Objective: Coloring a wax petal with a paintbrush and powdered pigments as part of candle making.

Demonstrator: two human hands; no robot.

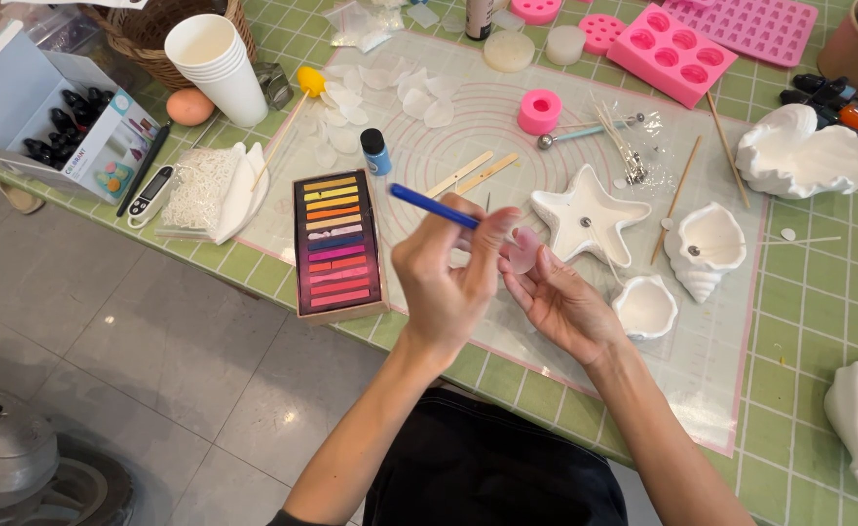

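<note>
Okay, the left hand (446, 282) is pinching a blue-handled tool (433, 206), likely a brush, fingers closed round its lower end, handle slanting up and to the left. The right hand (560, 304) is palm up, fingers loosely curled, holding a small pale pink translucent piece (523, 249) at its fingertips; the tool's tip meets that piece, exact contact hidden behind the left fingers. Both hands hover over a clear silicone mat (702, 380) with pink edging and printed circles, spread on a green-checked bench (819, 292). Just left of the left hand sits an open box of pastel sticks (335, 244), yellow through pink and purple. Just right of the right hand is a small white shell dish (645, 306); beyond the hands a white starfish dish (585, 219) with a wick; further right a white conch-shaped dish (709, 239). A big white shell (804, 154) lies near the far right. Two flat wooden sticks (473, 173) lie beyond the hands, a small blue bottle with black cap (374, 153) near them. A round pink mould (539, 111) and a pink tray mould (671, 51) sit toward the back. A stack of white paper cups (217, 64) stands at far left, with an egg (190, 106) beside it.
</note>
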